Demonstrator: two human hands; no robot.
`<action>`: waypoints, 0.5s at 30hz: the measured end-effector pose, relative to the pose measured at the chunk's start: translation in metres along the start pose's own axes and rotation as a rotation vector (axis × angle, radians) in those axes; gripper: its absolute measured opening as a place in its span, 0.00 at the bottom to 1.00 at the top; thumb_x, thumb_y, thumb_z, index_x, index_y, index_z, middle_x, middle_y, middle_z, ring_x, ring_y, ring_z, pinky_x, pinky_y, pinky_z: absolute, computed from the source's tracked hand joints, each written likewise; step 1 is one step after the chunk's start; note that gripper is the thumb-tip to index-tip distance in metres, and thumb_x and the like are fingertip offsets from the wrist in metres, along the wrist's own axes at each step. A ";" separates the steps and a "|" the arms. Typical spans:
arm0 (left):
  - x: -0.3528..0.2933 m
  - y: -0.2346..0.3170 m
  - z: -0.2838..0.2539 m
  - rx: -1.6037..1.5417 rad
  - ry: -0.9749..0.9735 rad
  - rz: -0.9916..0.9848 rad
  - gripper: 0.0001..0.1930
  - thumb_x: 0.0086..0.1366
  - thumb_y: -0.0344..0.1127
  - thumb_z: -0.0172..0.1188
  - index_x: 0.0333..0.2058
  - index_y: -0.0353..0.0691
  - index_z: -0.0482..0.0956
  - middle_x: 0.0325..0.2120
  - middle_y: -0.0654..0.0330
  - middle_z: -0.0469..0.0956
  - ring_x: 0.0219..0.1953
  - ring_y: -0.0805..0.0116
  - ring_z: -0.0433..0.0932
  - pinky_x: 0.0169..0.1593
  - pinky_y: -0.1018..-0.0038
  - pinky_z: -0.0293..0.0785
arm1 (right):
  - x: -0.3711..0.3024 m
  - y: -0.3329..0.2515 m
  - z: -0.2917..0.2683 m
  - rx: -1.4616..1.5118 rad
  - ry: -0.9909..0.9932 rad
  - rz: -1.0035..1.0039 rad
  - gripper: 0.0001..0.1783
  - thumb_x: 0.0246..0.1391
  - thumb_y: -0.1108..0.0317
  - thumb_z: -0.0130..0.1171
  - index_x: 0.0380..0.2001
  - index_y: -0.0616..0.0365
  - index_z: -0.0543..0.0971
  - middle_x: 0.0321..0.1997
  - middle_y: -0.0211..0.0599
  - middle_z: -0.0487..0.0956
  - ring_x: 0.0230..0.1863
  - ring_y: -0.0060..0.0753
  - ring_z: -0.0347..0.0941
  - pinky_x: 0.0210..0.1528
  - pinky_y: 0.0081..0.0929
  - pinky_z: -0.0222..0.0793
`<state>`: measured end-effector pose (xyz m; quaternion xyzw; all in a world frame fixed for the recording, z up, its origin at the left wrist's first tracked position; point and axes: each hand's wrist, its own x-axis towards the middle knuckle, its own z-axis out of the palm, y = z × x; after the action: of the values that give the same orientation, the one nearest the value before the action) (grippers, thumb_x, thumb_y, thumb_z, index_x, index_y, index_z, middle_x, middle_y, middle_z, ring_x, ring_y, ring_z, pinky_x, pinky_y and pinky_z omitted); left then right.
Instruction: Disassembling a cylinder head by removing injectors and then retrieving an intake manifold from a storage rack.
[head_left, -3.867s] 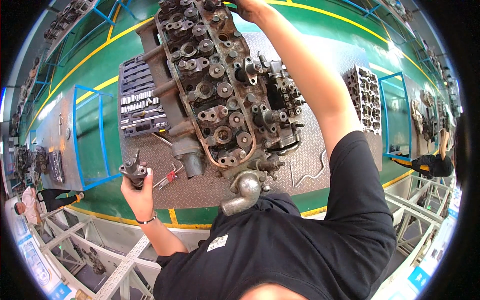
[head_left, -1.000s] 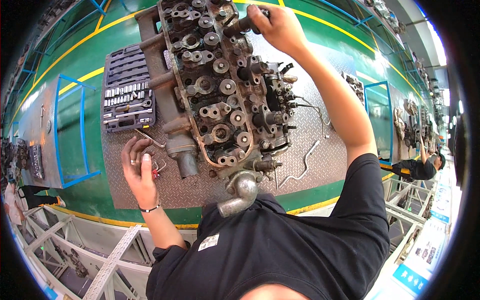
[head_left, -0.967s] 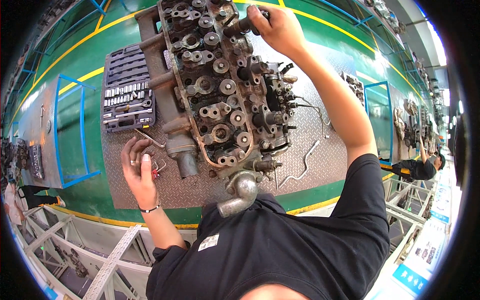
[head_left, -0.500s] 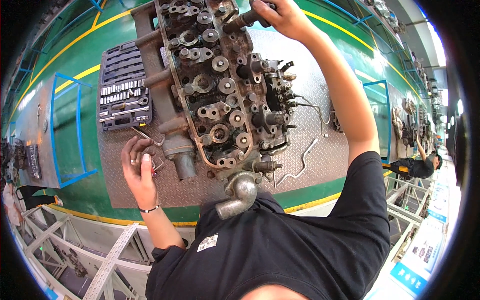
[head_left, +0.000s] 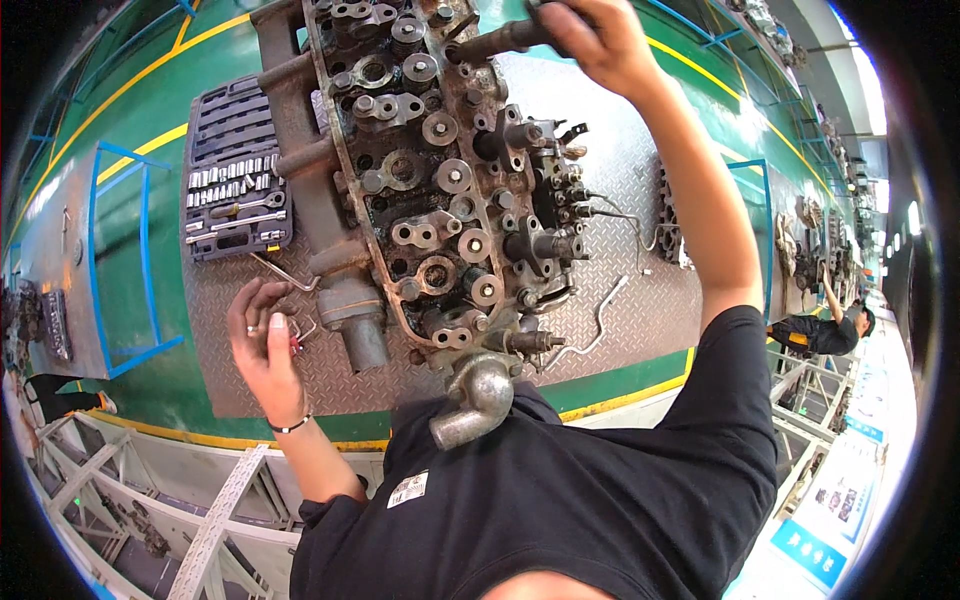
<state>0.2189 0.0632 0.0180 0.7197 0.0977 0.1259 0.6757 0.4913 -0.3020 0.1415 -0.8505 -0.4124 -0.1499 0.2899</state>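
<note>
A greasy engine cylinder head [head_left: 425,190] lies in front of me, with valve springs, rocker supports and bolts along its open top. My right hand [head_left: 600,42] is closed round the outer end of a dark cylindrical part [head_left: 500,42]. The part slants down to the head's far right side, its lower end at a hole there. To the left of the head, my left hand [head_left: 264,335] is raised over the table, its fingers loosely bent and apart with nothing held. A bent metal rod [head_left: 284,272] and a small red-ended item [head_left: 295,343] lie beside it.
An open socket set case [head_left: 238,170] lies on the patterned metal table [head_left: 620,345] at the left. A fuel pump assembly [head_left: 555,200] joins the head's right side. A thin bent pipe [head_left: 600,325] lies farther right. Another person [head_left: 830,325] works at a far right bench.
My right hand has shifted right, and more of the dark cylindrical part shows. The left hand has drifted slightly left and down, still empty.
</note>
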 end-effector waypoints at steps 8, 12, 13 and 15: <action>0.009 0.024 0.004 0.029 -0.004 0.155 0.18 0.67 0.23 0.50 0.55 0.30 0.69 0.47 0.50 0.77 0.50 0.63 0.76 0.53 0.69 0.72 | -0.074 -0.022 -0.017 1.521 0.701 0.387 0.25 0.61 0.51 0.47 0.39 0.67 0.72 0.41 0.44 0.75 0.51 0.40 0.69 0.65 0.42 0.60; 0.016 0.066 0.026 0.054 -0.101 0.298 0.15 0.66 0.20 0.52 0.51 0.29 0.72 0.47 0.51 0.77 0.50 0.64 0.77 0.54 0.69 0.74 | -0.084 -0.062 -0.017 1.719 0.715 0.454 0.26 0.61 0.49 0.46 0.37 0.66 0.71 0.39 0.42 0.72 0.47 0.39 0.66 0.60 0.40 0.59; 0.016 0.077 0.033 0.038 -0.098 0.325 0.13 0.63 0.19 0.55 0.47 0.29 0.75 0.45 0.51 0.77 0.47 0.65 0.78 0.52 0.70 0.74 | -0.085 -0.070 -0.016 1.716 0.704 0.461 0.26 0.60 0.48 0.46 0.37 0.66 0.71 0.38 0.42 0.72 0.46 0.39 0.66 0.59 0.39 0.59; 0.016 0.099 0.049 0.033 -0.163 0.421 0.13 0.61 0.20 0.58 0.45 0.29 0.77 0.43 0.52 0.78 0.46 0.66 0.78 0.50 0.72 0.74 | -0.086 -0.085 -0.015 1.692 0.671 0.475 0.27 0.60 0.47 0.45 0.36 0.66 0.71 0.37 0.41 0.71 0.44 0.38 0.65 0.56 0.38 0.59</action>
<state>0.2465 0.0149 0.1147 0.7432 -0.1074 0.2036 0.6282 0.3715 -0.3224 0.1419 -0.3314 -0.0948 0.0254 0.9384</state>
